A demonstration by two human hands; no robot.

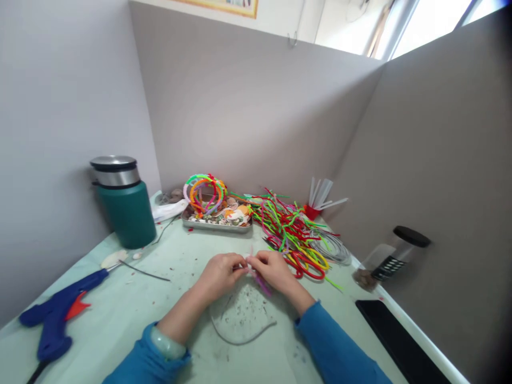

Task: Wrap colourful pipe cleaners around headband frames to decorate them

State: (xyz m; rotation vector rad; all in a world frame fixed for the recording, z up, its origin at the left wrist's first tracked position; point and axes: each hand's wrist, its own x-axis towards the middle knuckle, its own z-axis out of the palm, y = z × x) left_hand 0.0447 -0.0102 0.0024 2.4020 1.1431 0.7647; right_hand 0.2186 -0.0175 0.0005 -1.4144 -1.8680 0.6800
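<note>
My left hand (221, 276) and my right hand (276, 273) meet over the middle of the table, fingertips pinched close together. Between them is a pink-purple pipe cleaner (262, 284), its fuzzy end hanging below my right fingers and a thin pale tip poking up above. My fingers hide the part where they grip. Just below my hands, a curved grey wire-like strand (240, 343) lies on the table. Past my right hand rest red-handled scissors (308, 266), beside a heap of coloured pipe cleaners (282, 221).
A metal tray (216, 227) holds shells and coloured rings (206, 194). Left stand a green bottle (126, 213) and a blue glue gun (60, 314). Right are a coil of grey wire (334, 248), a red cup (311, 212) of glue sticks, a tilted clear jar (390, 261) and a black slab (396, 336).
</note>
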